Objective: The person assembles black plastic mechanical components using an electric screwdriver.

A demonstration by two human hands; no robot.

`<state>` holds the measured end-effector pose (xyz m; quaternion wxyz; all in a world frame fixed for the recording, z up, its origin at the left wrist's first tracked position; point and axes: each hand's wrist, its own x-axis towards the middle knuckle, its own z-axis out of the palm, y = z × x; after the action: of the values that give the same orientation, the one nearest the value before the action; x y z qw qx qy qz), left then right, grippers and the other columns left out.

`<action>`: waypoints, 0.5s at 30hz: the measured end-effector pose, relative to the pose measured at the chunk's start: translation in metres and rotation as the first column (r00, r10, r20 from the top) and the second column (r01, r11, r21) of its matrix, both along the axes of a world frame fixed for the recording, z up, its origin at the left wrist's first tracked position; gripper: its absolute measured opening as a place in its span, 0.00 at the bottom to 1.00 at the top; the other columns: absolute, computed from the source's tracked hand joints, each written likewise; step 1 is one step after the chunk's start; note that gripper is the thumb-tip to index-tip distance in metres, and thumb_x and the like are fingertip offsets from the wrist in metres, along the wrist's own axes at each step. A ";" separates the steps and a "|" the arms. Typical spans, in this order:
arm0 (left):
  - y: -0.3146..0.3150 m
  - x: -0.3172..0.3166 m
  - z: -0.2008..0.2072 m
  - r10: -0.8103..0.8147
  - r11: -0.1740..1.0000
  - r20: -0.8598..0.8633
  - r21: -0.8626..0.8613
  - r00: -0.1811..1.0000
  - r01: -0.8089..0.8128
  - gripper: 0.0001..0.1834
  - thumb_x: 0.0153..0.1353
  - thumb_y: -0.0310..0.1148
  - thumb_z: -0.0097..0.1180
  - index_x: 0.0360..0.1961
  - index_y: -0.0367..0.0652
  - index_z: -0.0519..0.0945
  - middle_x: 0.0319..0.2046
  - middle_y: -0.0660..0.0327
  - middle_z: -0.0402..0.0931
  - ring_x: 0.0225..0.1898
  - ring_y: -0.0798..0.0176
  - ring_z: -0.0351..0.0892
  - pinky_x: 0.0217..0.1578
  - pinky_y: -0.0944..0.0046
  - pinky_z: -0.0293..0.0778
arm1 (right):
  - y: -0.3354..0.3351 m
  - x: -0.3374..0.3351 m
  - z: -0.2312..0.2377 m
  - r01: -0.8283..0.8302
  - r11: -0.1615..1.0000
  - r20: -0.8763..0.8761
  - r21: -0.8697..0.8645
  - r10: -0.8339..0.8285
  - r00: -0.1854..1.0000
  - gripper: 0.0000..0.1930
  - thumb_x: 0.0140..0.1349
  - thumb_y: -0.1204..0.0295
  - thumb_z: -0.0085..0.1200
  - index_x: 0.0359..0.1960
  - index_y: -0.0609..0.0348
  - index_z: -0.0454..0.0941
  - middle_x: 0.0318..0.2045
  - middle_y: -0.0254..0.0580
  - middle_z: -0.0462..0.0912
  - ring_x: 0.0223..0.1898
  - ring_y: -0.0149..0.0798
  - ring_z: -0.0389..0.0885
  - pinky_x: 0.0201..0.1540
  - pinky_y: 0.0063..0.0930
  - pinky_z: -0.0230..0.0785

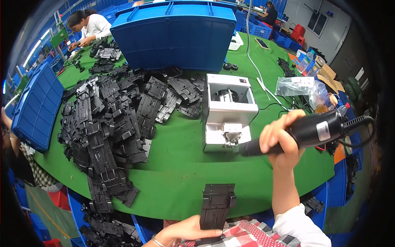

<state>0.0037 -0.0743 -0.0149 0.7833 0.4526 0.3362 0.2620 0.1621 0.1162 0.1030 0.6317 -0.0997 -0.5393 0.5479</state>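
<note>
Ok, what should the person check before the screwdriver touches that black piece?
1. Right hand grips the black electric screwdriver: ok.
2. Left hand holds the black plastic part by its lower end: ok.
3. Screwdriver tip at the white screw feeder: ok.
4. Screw on the tip: cannot tell.
5. Cord free of snags: cannot tell.
6. Tip lined up over the part: not ok, it is off to the side.

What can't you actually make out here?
- Head view: the tip of the black power screwdriver in the right hand blurs against the white dispenser.
- The left hand holding the black plastic part is cut by the lower edge.
- Inside the blue crate: walls hide it.
</note>
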 end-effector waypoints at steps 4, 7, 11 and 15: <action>-0.002 -0.018 0.000 -0.034 0.999 -0.102 0.008 0.994 0.035 0.16 0.53 0.27 0.60 0.43 0.33 0.75 0.37 0.60 0.76 0.38 0.67 0.73 0.41 0.68 0.70 | 0.015 -0.020 -0.014 0.261 0.948 0.177 0.184 -0.293 0.940 0.16 0.48 0.88 0.52 0.37 0.64 0.63 0.20 0.38 0.73 0.19 0.29 0.76 0.23 0.22 0.72; 0.013 -0.027 0.019 0.259 0.965 -0.001 -0.052 0.966 -0.259 0.19 0.52 0.27 0.61 0.45 0.34 0.74 0.42 0.60 0.77 0.43 0.68 0.74 0.46 0.67 0.70 | 0.023 -0.026 -0.016 0.191 0.977 0.206 0.094 -0.207 0.956 0.14 0.48 0.89 0.52 0.34 0.64 0.64 0.20 0.37 0.73 0.19 0.31 0.76 0.22 0.22 0.71; 0.032 -0.028 0.023 0.644 0.759 -0.014 -0.119 0.765 -0.640 0.18 0.50 0.22 0.60 0.44 0.33 0.74 0.42 0.58 0.76 0.44 0.65 0.75 0.47 0.65 0.70 | 0.009 -0.014 -0.013 0.071 0.995 0.242 -0.076 -0.050 0.969 0.12 0.52 0.81 0.48 0.35 0.61 0.60 0.16 0.41 0.68 0.13 0.35 0.70 0.19 0.28 0.67; 0.044 -0.024 0.012 0.734 0.671 -0.011 -0.146 0.679 -0.727 0.17 0.48 0.19 0.59 0.42 0.31 0.74 0.42 0.56 0.76 0.42 0.64 0.75 0.47 0.65 0.71 | -0.032 -0.006 -0.019 -0.256 0.936 -0.041 -0.241 0.253 0.966 0.16 0.50 0.87 0.48 0.36 0.59 0.57 0.17 0.45 0.69 0.15 0.40 0.72 0.22 0.34 0.70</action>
<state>-0.0206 -0.0307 -0.0027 0.6505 0.2185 0.4872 0.5401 0.1564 0.0843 0.0838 0.5408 -0.1036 -0.4731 0.6877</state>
